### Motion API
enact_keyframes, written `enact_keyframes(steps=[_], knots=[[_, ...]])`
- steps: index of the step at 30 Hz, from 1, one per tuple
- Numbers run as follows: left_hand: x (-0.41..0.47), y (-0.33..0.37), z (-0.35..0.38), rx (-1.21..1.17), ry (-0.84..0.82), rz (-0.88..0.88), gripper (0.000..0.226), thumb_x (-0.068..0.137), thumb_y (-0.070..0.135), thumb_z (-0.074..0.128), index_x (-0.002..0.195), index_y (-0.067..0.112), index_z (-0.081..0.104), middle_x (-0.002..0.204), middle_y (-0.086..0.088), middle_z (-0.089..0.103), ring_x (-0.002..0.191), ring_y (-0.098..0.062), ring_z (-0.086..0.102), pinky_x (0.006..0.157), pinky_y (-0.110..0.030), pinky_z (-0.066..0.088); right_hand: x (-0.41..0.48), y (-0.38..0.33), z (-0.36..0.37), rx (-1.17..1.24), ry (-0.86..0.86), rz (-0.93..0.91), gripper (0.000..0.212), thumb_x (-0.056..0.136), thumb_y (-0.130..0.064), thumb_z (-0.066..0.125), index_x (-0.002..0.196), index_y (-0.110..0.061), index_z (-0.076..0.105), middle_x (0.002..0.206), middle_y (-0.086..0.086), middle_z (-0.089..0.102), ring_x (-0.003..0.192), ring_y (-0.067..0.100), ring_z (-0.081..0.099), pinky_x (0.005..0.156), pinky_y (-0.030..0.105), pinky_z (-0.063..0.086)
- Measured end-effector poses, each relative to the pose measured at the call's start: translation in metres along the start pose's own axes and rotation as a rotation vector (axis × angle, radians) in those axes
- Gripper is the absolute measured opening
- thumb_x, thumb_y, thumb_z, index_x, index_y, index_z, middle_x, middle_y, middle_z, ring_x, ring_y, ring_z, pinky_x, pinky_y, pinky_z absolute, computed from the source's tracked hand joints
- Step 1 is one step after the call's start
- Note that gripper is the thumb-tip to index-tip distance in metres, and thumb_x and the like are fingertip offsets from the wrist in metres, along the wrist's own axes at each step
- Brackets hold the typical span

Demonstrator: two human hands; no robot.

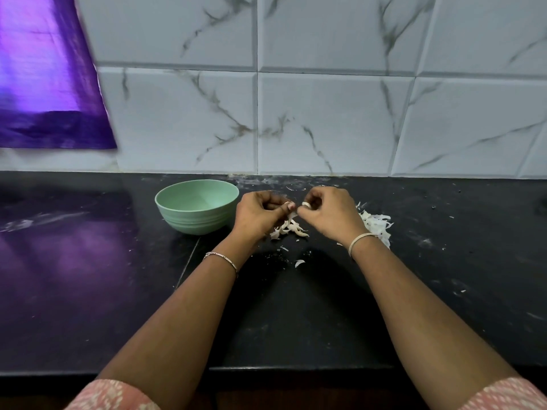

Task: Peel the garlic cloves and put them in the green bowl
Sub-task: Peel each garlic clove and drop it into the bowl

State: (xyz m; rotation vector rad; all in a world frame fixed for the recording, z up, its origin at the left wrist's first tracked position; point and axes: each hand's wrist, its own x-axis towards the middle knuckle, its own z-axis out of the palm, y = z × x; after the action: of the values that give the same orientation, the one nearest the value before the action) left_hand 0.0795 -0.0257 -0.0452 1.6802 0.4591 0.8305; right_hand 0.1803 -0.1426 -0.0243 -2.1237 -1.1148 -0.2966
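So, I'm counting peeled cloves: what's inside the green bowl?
Nothing shows inside the green bowl: only its bare far wall and part of the floor. The near rim hides the rest of the bottom, so some could lie there.

Garlic clove point(306, 205) mostly behind fingers point(322, 197)

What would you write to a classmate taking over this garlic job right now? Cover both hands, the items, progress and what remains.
Left hand and right hand both pinch one garlic clove, skin hanging loose.
Green bowl sits left of the hands; no cloves visible inside.
Peel scraps lie under the hands and further right.
To do: finish peeling, drop it in the bowl.
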Motion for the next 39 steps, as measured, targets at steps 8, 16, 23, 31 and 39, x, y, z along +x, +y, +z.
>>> enact_keyframes(steps=[8, 16, 23, 31, 39], knots=[[-0.002, -0.002, 0.001, -0.265, -0.074, -0.189, 0.008, 0.094, 0.010, 0.061, 0.087, 0.006, 0.064, 0.077, -0.009, 0.060, 0.055, -0.006, 0.063, 0.058, -0.019, 0.056, -0.001, 0.018, -0.012, -0.073, -0.312, 0.037, 0.021, 0.090, -0.026, 0.066, 0.109, -0.023, 0.073, 0.097, -0.002, 0.072, 0.080, 0.008, 0.057, 0.071, 0.016, 0.037], [-0.001, -0.001, -0.001, -0.270, -0.145, -0.193, 0.021, 0.099, 0.005, 0.050, 0.117, 0.001, 0.061, 0.076, -0.005, 0.057, 0.067, -0.009, 0.058, 0.073, -0.023, 0.056, 0.001, 0.017, -0.009, -0.155, -0.269, 0.030, 0.008, 0.081, -0.015, 0.075, 0.079, -0.023, 0.075, 0.082, -0.005, 0.071, 0.084, 0.012, 0.064, 0.076, 0.021, 0.046], [-0.004, -0.001, 0.000, -0.009, -0.069, 0.037, 0.015, 0.085, 0.010, 0.074, 0.099, 0.011, 0.069, 0.075, -0.007, 0.064, 0.064, -0.016, 0.058, 0.062, -0.026, 0.052, 0.000, 0.007, -0.008, 0.623, -0.195, 0.197, 0.008, 0.086, -0.006, 0.071, 0.085, -0.010, 0.065, 0.077, 0.002, 0.065, 0.068, 0.014, 0.062, 0.064, 0.024, 0.056], [-0.006, 0.004, 0.004, 0.203, 0.021, 0.199, 0.027, 0.066, 0.007, 0.087, 0.090, 0.010, 0.074, 0.070, 0.007, 0.069, 0.054, 0.009, 0.058, 0.062, -0.009, 0.048, -0.003, 0.000, -0.011, 1.050, -0.289, 0.396, 0.011, 0.081, 0.008, 0.068, 0.089, 0.000, 0.068, 0.083, 0.012, 0.070, 0.072, 0.017, 0.070, 0.075, 0.028, 0.060], [-0.006, 0.005, 0.004, 0.248, 0.021, 0.228, 0.022, 0.076, 0.000, 0.079, 0.096, 0.007, 0.076, 0.080, 0.001, 0.073, 0.063, 0.011, 0.062, 0.067, -0.006, 0.049, -0.004, -0.005, -0.007, 0.977, -0.161, 0.356, 0.018, 0.074, 0.012, 0.073, 0.084, -0.003, 0.069, 0.078, 0.010, 0.071, 0.074, 0.019, 0.068, 0.078, 0.029, 0.059]])
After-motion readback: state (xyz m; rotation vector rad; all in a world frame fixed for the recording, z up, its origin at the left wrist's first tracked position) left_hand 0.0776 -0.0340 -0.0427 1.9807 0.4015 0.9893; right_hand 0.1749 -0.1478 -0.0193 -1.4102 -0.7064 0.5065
